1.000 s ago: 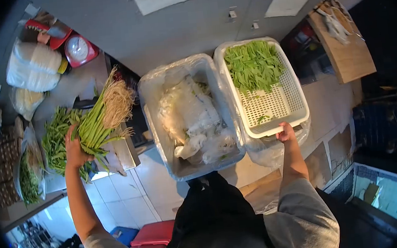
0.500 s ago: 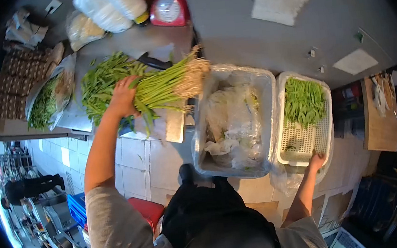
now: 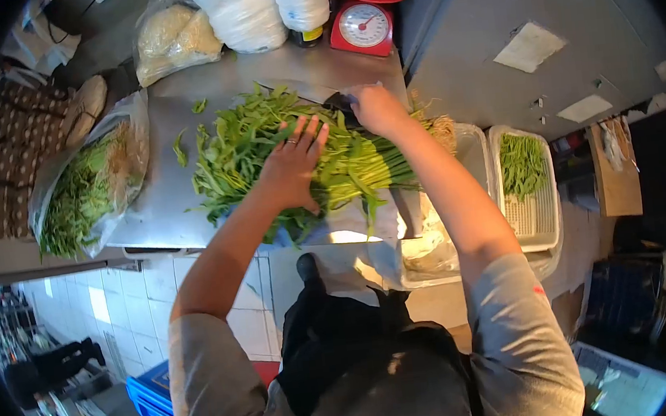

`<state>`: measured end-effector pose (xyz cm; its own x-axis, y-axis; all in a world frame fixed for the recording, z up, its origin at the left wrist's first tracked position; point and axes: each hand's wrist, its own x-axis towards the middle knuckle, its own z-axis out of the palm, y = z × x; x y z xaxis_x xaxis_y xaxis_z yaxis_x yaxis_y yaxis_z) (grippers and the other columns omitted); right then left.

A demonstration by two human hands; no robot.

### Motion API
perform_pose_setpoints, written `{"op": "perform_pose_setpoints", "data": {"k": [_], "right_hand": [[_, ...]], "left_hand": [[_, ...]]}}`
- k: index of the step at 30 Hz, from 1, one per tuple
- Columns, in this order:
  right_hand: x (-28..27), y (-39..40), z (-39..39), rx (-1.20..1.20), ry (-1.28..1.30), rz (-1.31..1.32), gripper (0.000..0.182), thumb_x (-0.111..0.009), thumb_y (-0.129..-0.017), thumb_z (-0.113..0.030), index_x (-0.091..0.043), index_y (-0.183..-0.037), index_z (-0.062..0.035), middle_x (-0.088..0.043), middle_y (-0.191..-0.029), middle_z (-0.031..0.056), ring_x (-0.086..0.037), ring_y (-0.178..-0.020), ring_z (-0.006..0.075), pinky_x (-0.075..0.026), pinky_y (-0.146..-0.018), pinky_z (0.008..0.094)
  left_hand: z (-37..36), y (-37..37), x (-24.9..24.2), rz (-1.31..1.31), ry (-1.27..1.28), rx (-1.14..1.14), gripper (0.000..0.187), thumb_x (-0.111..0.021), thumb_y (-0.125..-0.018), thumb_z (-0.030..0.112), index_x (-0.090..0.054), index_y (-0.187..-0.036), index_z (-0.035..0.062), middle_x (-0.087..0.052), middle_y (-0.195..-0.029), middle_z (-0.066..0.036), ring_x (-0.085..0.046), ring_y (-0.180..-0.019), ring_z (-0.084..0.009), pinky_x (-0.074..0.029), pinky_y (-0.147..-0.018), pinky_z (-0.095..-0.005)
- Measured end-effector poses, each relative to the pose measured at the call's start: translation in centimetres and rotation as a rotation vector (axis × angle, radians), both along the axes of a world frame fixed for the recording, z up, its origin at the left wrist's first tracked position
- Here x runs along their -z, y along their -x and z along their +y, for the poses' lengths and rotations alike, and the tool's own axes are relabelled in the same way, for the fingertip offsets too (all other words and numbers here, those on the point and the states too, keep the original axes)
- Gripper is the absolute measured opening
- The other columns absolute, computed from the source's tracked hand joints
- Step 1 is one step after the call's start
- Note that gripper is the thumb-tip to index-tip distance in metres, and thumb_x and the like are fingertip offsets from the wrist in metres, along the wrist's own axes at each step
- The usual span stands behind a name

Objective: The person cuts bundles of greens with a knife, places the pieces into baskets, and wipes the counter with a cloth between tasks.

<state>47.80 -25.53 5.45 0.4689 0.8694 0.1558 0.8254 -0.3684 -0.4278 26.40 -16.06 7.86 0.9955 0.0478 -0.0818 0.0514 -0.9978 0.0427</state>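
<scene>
A big bunch of leafy greens [image 3: 235,145] lies across the metal worktop, leaves to the left and pale roots [image 3: 443,129] to the right. My left hand [image 3: 295,167] rests on the leaves and upper stems with its fingers spread. At the far side of the bunch, my right hand [image 3: 378,111] is closed round the black handle of a knife [image 3: 337,106]. The knife's blade points left behind the greens and is partly hidden by them. My right forearm passes over the root end of the bunch.
A plastic-lined tub [image 3: 472,154] and a white basket [image 3: 530,217] of cut greens stand to the right. Bagged greens [image 3: 94,183] lie at the left. A red scale [image 3: 362,29] and white bags [image 3: 238,12] line the back. A person [image 3: 52,371] is far off at lower left.
My right hand has left the white basket's edge and taken hold of the knife. The bunch now lies flatter on the worktop, and my left hand has opened on top of it.
</scene>
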Motion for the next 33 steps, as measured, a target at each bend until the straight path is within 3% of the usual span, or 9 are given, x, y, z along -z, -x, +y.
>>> {"op": "perform_pose_setpoints", "data": {"k": [5, 11, 14, 18, 20, 22, 24, 29, 33], "right_hand": [[2.3, -0.3, 3.5, 0.145, 0.429, -0.032, 0.031, -0.065, -0.070, -0.013, -0.064, -0.098, 0.0000, -0.063, -0.098, 0.0214, -0.061, -0.089, 0.0365, -0.051, -0.080, 0.0419], [-5.2, 3.3, 0.9, 0.183, 0.281, -0.350, 0.029, -0.062, -0.074, -0.015, -0.057, -0.099, -0.0004, -0.055, -0.107, 0.0209, -0.061, -0.087, 0.0376, -0.051, -0.077, 0.0446], [-8.8, 7.1, -3.3, 0.336, 0.177, -0.183, 0.026, -0.059, -0.078, -0.014, -0.052, -0.098, 0.0000, -0.055, -0.098, 0.0223, -0.061, -0.086, 0.0376, -0.050, -0.073, 0.0467], [-11.4, 15.8, -9.0, 0.523, -0.019, 0.377, 0.045, -0.053, -0.087, -0.013, -0.040, -0.130, -0.0058, -0.059, -0.093, 0.0281, -0.060, -0.083, 0.0425, -0.047, -0.069, 0.0461], [-10.3, 20.1, -11.0, 0.578, 0.002, 0.444, 0.057, -0.052, -0.088, -0.012, -0.029, -0.141, -0.0111, -0.060, -0.094, 0.0279, -0.060, -0.081, 0.0434, -0.047, -0.068, 0.0453], [-7.5, 23.8, -11.6, 0.417, -0.178, 0.227, 0.062, -0.052, -0.088, -0.009, -0.025, -0.144, -0.0136, -0.060, -0.091, 0.0259, -0.060, -0.079, 0.0434, -0.047, -0.066, 0.0458], [-7.8, 26.3, -11.4, 0.498, 0.032, 0.367, 0.062, -0.051, -0.089, -0.004, -0.025, -0.145, -0.0136, -0.056, -0.116, 0.0276, -0.055, -0.108, 0.0414, -0.045, -0.088, 0.0394], [-7.1, 28.4, -11.2, 0.525, 0.216, 0.343, 0.067, -0.053, -0.085, -0.003, -0.027, -0.144, -0.0229, -0.059, -0.093, 0.0257, -0.059, -0.079, 0.0443, -0.046, -0.068, 0.0481], [-7.1, 28.4, -11.1, 0.529, 0.237, 0.371, 0.065, -0.053, -0.085, -0.004, -0.028, -0.143, -0.0214, -0.060, -0.087, 0.0264, -0.059, -0.078, 0.0445, -0.046, -0.067, 0.0473]], "left_hand": [[1.7, -0.7, 0.2, 0.152, 0.110, -0.009, 0.133, -0.086, -0.043, 0.049, -0.015, -0.143, -0.0033, -0.020, -0.149, -0.021, -0.021, -0.138, -0.0338, -0.028, -0.109, -0.0416], [2.7, -1.6, -0.1, 0.230, 0.068, 0.042, 0.128, -0.085, -0.048, 0.048, -0.017, -0.142, -0.0048, -0.032, -0.142, -0.021, -0.032, -0.131, -0.0317, -0.032, -0.106, -0.0388], [2.8, -1.6, 0.6, 0.209, 0.082, 0.037, 0.122, -0.085, -0.050, 0.048, -0.021, -0.140, -0.0043, -0.034, -0.140, -0.019, -0.033, -0.130, -0.0307, -0.031, -0.107, -0.0385], [3.1, -1.4, 0.5, 0.159, 0.114, 0.039, 0.111, -0.084, -0.053, 0.047, -0.030, -0.135, -0.0032, -0.035, -0.140, -0.019, -0.032, -0.131, -0.0314, -0.030, -0.109, -0.0392], [3.0, -1.1, 1.2, 0.078, 0.088, 0.032, 0.110, -0.084, -0.053, 0.047, -0.030, -0.134, -0.0031, -0.036, -0.138, -0.019, -0.032, -0.131, -0.0321, -0.030, -0.109, -0.0395], [2.9, -1.2, 1.4, 0.115, 0.130, 0.009, 0.110, -0.084, -0.053, 0.046, -0.029, -0.134, -0.0026, -0.038, -0.136, -0.018, -0.033, -0.131, -0.0328, -0.032, -0.107, -0.0394], [3.1, -1.4, 1.1, 0.177, 0.203, -0.007, 0.109, -0.084, -0.052, 0.045, -0.029, -0.134, -0.0023, -0.038, -0.135, -0.018, -0.033, -0.131, -0.0323, -0.034, -0.107, -0.0386], [3.1, -1.1, 1.6, 0.119, 0.256, -0.032, 0.106, -0.085, -0.051, 0.043, -0.031, -0.131, -0.0013, -0.040, -0.133, -0.018, -0.035, -0.130, -0.0296, -0.038, -0.104, -0.0361], [3.4, -1.0, 2.3, 0.075, 0.291, -0.031, 0.103, -0.085, -0.051, 0.042, -0.033, -0.130, -0.0001, -0.040, -0.131, -0.017, -0.036, -0.129, -0.0289, -0.042, -0.101, -0.0359]]}}
